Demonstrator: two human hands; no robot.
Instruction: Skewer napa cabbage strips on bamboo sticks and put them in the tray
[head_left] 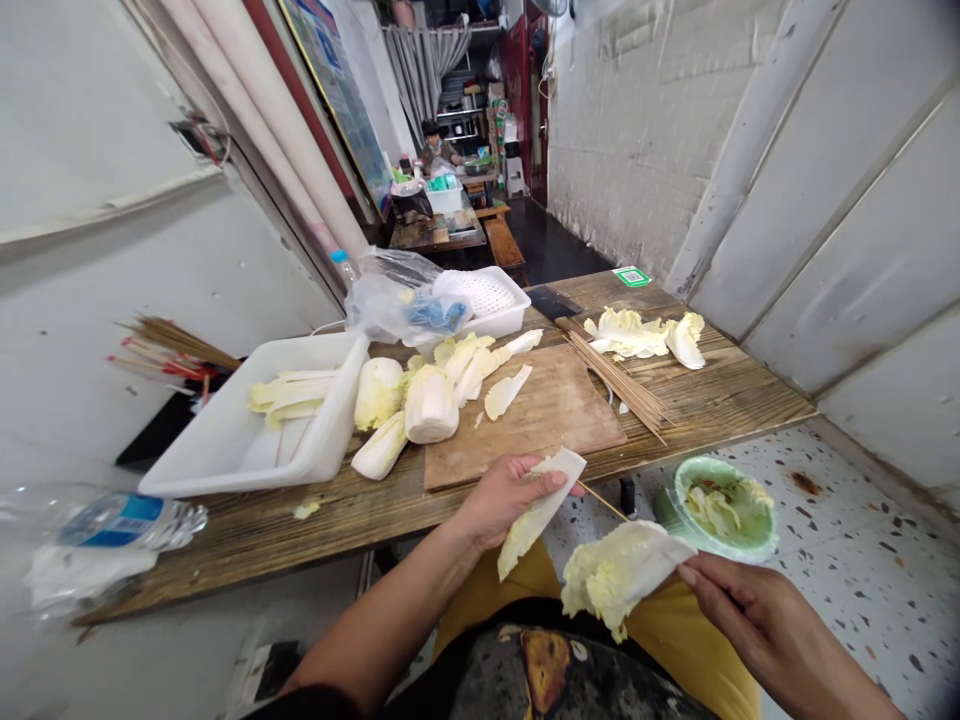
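Note:
My left hand (504, 496) is closed on a pale cabbage leaf (536, 512) just off the table's near edge, and a thin bamboo skewer (604, 502) sticks out to the right from under it. My right hand (739, 597) pinches a second, frilly cabbage leaf (619, 575) over my lap. On the wooden cutting board (540, 420) ahead lie cut cabbage chunks (431, 400). A bundle of bamboo skewers (619, 383) rests at the board's right edge.
A white tray (247, 440) with cabbage strips sits left on the wooden table (712, 390). More leaves (645, 335) lie at the far right. A green bin (724, 510) with scraps stands on the floor. A plastic bottle (127, 520) lies at the left. A person sits far back.

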